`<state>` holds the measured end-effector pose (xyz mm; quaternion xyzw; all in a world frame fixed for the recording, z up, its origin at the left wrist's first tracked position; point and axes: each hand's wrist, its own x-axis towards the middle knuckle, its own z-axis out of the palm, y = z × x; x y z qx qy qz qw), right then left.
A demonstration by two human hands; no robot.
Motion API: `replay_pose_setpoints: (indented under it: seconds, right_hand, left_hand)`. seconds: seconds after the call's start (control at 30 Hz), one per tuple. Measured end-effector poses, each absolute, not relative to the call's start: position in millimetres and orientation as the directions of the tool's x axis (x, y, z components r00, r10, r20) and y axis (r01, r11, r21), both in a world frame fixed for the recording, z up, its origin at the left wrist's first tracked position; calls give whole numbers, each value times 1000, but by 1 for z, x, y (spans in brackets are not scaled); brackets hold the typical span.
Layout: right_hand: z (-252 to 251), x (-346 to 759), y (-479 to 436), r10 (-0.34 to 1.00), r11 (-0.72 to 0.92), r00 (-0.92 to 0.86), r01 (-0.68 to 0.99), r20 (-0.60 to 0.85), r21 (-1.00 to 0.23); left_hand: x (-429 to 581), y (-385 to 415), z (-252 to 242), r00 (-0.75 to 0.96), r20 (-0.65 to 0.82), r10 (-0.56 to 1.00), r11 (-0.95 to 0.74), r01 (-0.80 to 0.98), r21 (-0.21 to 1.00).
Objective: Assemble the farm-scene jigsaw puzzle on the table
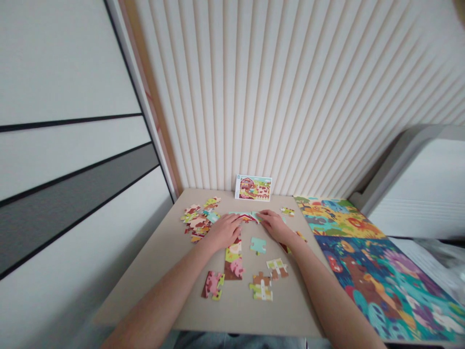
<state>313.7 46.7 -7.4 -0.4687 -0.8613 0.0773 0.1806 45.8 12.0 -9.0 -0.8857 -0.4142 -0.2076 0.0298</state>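
Note:
A joined strip of jigsaw puzzle pieces point(247, 217) with a red barn roof lies across the table's far middle, between my hands. My left hand point(225, 230) is closed on its left end, and the fingers cover part of the pieces. At the strip's right end, my right hand point(271, 225) has its fingertips together on a puzzle piece, mostly hidden under them. Below my left hand runs a joined column of pieces point(234, 261) with a pink pig. A loose light-blue piece point(257, 245) sits between my forearms.
Loose pieces are heaped point(198, 220) at the left. A pink pig piece point(213, 285) and fence pieces point(262, 287) lie nearer me. The picture card point(253, 188) leans against the pleated wall. Two finished puzzles point(385, 286) lie at the right, beside a yellow-green piece point(287, 212).

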Motion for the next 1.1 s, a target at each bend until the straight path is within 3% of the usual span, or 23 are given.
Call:
replay_pose_setpoints:
  seconds: [0.3,0.73,0.9,1.03,1.1]
  right_hand:
    - [-2,313,47,809,580,-550,805,209,-128]
    - [10,288,30,838,538,-530,843,131,-30]
    - [11,301,31,854,509,-481,851,197,-131]
    - [16,345,44,908,312,-198,908,368,-281]
    - [16,369,50,929,232,-111,918,353,-322]
  left_hand:
    - [45,12,-8,577,381,723,-657,745,118]
    - [47,11,-9,566,391,726,-652,747,130]
    - [46,13,-11,574,383,724,-654,749,112]
    - [45,13,-9,574,386,723,-653,749,110]
    - [45,11,-6,567,393,723,-649,753,108]
